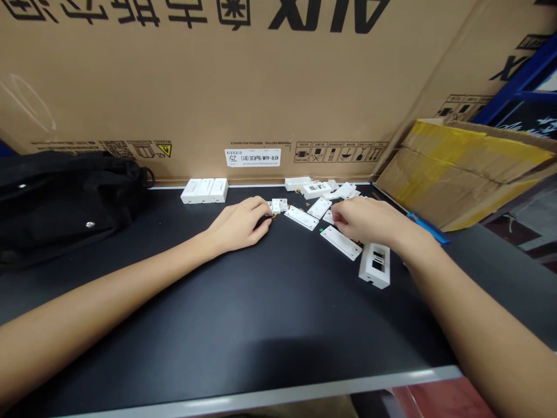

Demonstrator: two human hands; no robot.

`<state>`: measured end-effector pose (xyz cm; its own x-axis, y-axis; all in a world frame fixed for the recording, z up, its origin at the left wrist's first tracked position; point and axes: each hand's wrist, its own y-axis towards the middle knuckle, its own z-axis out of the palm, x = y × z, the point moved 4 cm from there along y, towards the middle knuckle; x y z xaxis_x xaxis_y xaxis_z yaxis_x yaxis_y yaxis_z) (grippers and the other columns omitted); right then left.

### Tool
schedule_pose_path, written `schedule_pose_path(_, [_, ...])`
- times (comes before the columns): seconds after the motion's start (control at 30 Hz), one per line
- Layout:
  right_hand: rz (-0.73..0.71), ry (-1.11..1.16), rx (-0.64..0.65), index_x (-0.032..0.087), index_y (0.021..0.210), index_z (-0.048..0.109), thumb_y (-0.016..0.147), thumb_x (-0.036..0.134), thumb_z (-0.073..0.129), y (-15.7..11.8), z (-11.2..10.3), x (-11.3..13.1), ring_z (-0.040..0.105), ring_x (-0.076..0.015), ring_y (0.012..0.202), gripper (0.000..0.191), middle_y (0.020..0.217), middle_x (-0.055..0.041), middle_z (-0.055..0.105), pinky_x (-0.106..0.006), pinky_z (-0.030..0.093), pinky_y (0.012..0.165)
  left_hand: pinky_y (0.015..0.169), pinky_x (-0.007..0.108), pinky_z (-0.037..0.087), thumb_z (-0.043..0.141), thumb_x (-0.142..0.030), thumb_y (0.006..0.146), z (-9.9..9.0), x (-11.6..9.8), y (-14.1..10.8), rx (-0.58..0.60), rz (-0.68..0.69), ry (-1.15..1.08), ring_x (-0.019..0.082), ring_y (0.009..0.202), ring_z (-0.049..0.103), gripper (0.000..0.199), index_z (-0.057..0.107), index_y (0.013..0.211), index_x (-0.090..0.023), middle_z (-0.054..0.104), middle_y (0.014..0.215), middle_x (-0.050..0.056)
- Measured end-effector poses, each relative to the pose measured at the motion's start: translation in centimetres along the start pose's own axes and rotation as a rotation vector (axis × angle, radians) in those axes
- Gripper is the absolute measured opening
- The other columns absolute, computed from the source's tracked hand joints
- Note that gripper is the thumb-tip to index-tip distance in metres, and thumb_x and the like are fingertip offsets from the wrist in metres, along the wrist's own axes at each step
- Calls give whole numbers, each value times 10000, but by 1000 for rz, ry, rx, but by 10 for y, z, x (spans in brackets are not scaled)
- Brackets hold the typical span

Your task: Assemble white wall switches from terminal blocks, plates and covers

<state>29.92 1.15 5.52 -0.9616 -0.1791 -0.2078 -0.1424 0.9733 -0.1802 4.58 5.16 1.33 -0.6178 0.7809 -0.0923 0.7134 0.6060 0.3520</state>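
Note:
My left hand rests on the dark tabletop with its fingers curled at the left end of a small white plastic part, which has brass-coloured bits by it. Over the loose white pieces on the right, my right hand is closed in a pinch, and what its fingertips hold is hidden. Around it lie flat white plates, one nearer my left hand, another just below my right hand. A white housing with rectangular openings stands by my right wrist.
Three white units sit side by side at the back. More white housings lie against the big cardboard box. A black bag is at left; a taped carton and a blue tool are at right.

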Motion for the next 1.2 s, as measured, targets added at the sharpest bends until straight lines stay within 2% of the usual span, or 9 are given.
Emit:
schedule_pose_path(0.13, [-31, -33, -31, 158, 873, 666, 840, 135, 489, 1, 1, -2, 626, -281, 916, 181, 1038, -164, 685, -368, 417, 676, 990, 375, 598, 440, -302, 1043, 3, -2, 1, 19, 80, -48, 232, 1225, 647, 321, 709, 1180, -193, 675, 1320, 78])
schedule_pose_path(0.27, [-78, -3, -194, 130, 911, 620, 880, 172, 468, 0, -5, -6, 572, -296, 956, 160, 1079, -208, 616, -388, 439, 741, 1048, 399, 583, 448, -301, 1042, 4, 0, 2, 30, 83, -89, 235, 1301, 608, 332, 680, 1252, -188, 637, 1398, 93])
schedule_pose_path(0.43, [-82, 246, -269, 197, 960, 479, 993, 272, 386, -1, -12, 0, 524, -213, 707, 123, 860, -85, 600, -361, 383, 647, 1082, 435, 562, 466, -334, 1036, 4, 7, 2, 15, -2, -99, 255, 1343, 565, 326, 636, 1269, -182, 603, 1414, 112])
schedule_pose_path(0.63, [-291, 367, -405, 221, 972, 465, 962, 255, 481, -5, -14, 26, 567, -210, 765, 38, 924, -69, 620, -328, 391, 699, 1081, 487, 553, 478, -349, 1022, 8, 14, 3, 18, -66, -81, 285, 1306, 581, 329, 609, 1279, -191, 608, 1381, 101])
schedule_pose_path(0.73, [-394, 446, -397, 220, 1099, 451, 948, 283, 551, -9, -12, 39, 566, -192, 723, 192, 951, -51, 631, -305, 383, 659, 1059, 496, 561, 485, -346, 1012, 8, 14, 2, 11, -83, -98, 292, 1281, 595, 304, 607, 1246, -197, 614, 1355, 106])
schedule_pose_path(0.83, [-518, 381, -357, 228, 1016, 480, 928, 179, 522, -14, -10, 57, 546, -173, 721, 109, 951, -38, 608, -293, 361, 647, 1080, 489, 550, 486, -333, 1009, 7, 14, 2, 15, -65, -128, 285, 1282, 600, 294, 604, 1241, -196, 613, 1359, 109])
schedule_pose_path(0.97, [-636, 268, -208, 214, 945, 519, 817, 14, 459, -18, -3, 75, 544, -171, 781, 244, 1005, -51, 581, -291, 353, 658, 1134, 480, 518, 480, -307, 1022, 8, 12, 2, 52, 23, -145, 276, 1367, 556, 313, 609, 1286, -199, 599, 1434, 107])
schedule_pose_path(1.13, [-672, 371, -124, 205, 968, 582, 998, 233, 505, -17, 2, 73, 578, -193, 882, 87, 1023, -60, 592, -312, 414, 768, 1151, 479, 500, 473, -287, 1037, 10, 12, 3, 49, 71, -150, 268, 1361, 558, 309, 656, 1273, -205, 594, 1445, 106])
schedule_pose_path(1.2, [-660, 396, -97, 199, 925, 583, 1040, 351, 496, -16, 1, 71, 576, -193, 865, 209, 999, -62, 599, -319, 415, 766, 1154, 486, 491, 478, -278, 1036, 10, 13, 3, 36, 91, -153, 272, 1350, 557, 299, 673, 1251, -205, 590, 1429, 114])
